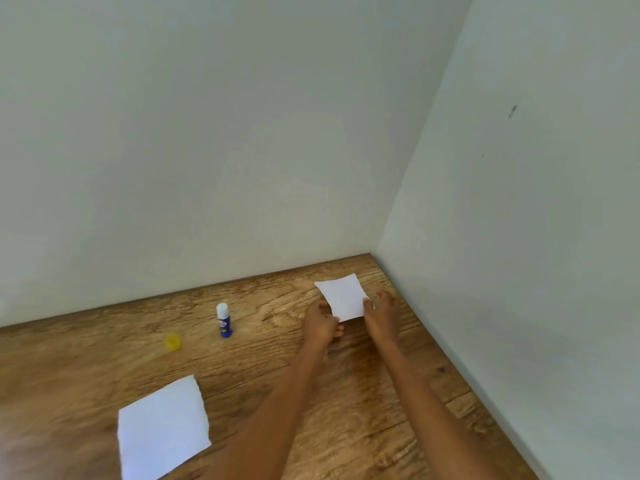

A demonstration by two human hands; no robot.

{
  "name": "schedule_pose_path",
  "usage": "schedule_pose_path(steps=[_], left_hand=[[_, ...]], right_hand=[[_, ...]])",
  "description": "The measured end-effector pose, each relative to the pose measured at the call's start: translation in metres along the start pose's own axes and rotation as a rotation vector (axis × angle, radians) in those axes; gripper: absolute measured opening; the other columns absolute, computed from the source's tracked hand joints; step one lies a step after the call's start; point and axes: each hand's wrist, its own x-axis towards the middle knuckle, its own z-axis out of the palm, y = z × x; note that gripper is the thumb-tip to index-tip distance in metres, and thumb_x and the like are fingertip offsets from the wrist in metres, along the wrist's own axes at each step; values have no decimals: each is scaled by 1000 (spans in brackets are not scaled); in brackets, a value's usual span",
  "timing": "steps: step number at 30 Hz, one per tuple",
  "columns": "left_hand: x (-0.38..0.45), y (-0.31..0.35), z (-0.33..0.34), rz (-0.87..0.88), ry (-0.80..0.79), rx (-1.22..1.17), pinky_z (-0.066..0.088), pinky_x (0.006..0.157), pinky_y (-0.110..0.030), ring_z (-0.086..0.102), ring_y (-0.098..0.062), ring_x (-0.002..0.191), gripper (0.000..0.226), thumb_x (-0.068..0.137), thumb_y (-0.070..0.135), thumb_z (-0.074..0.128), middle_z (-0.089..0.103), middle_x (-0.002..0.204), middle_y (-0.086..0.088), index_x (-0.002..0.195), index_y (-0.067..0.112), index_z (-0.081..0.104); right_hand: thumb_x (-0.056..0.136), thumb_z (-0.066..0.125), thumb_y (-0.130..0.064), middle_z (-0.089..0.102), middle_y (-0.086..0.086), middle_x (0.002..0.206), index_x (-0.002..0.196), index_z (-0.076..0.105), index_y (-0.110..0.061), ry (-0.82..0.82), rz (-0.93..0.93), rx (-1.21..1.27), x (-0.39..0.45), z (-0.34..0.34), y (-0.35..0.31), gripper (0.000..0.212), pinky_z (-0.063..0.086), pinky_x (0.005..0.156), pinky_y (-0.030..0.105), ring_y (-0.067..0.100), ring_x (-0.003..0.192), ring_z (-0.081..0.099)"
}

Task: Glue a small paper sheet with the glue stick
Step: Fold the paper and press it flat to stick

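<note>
Nearest the camera, at the lower left of the wooden table point(346, 427), lies a larger white sheet point(162, 427), flat, with a ragged right edge, well apart from both hands. Two bare forearms reach up from the bottom edge toward the far right corner of the table, where the two walls meet. Farther in and to the left, a yellow cap point(172, 341) sits on the wood, and just beyond it to the right the glue stick point(223, 320) stands upright, blue-bodied with a white top showing, so it appears to be uncapped. Farther still and to the right, the small paper sheet point(343, 296) is held between the two hands near the table's corner: the left hand point(320, 323) pinches its near left corner with curled fingers, and the right hand point(380, 315) grips its right edge, thumb on the paper's face. The sheet looks tilted, its far end raised off the table, though how far it is lifted I cannot tell. The relation that matters most is that the glue stick lies to the left of the hands, near the left hand and clearly farther from the right; its long axis is vertical, so it could be grasped around the barrel from the side. My judgement is that the left hand is better placed to fetch it while the right keeps hold of the paper.
</note>
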Motion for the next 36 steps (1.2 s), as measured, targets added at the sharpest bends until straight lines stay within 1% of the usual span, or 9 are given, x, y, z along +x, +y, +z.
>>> schedule_pose_path(steps=[4,8,10,15,20,27,31,34,36], left_hand=[[-48,-13,-47,-17,-42,-144,58,59,-23,64,-17,68,40,89,-7,53,63,100,-16,126,6,44],[-93,-36,-96,-43,-21,-146,58,65,-29,63,-17,65,38,88,-3,57,62,92,-14,124,-2,46],[-116,-48,-121,-36,4,-104,59,66,-31,63,-17,64,36,88,0,59,61,91,-13,123,-3,48],[-162,-70,-179,57,39,-21,57,51,-22,60,-17,61,32,88,5,61,61,94,-14,118,-3,53],[-188,-82,-231,133,65,-8,58,59,-26,59,-17,59,22,88,8,62,60,74,-9,108,0,57],[-195,-77,-272,244,151,61,50,57,-27,55,-15,53,3,88,5,60,61,71,-6,91,4,61],[-194,-77,-285,292,151,69,48,55,-21,53,-12,56,14,85,2,63,60,66,-2,86,16,63],[-191,-84,-293,262,114,124,43,57,-26,50,-13,59,16,83,7,68,62,66,-2,98,10,68],[-187,-88,-298,231,119,173,42,53,-24,50,-12,55,17,81,12,71,62,64,-1,97,9,68]], right_hand=[[95,45,-18,55,17,129,129,46,-4,-121,115,284,-53,3,-10,36,48,91,40,32,113,55],[94,43,-7,61,14,116,128,47,-7,-146,226,527,-116,11,-21,34,44,58,24,18,78,57],[94,43,-6,61,11,107,127,47,-9,-166,276,571,-148,17,-26,34,40,52,22,12,67,53],[93,45,-9,63,9,95,124,52,-11,-250,235,534,-211,32,-34,32,40,50,20,8,65,54],[93,52,-14,64,0,84,115,60,-8,-376,57,482,-244,35,-53,23,43,50,17,7,65,56],[92,57,-16,61,3,70,99,62,-6,-553,156,558,-255,51,-85,13,46,44,16,9,58,55],[92,58,-18,60,1,70,97,63,-8,-612,165,541,-253,59,-91,13,45,46,17,8,57,53],[91,58,-22,59,-1,67,97,66,-8,-632,87,496,-249,64,-93,16,42,48,17,8,58,51],[91,59,-21,59,-2,69,97,67,-9,-635,60,472,-244,69,-93,15,42,48,17,6,59,51]])
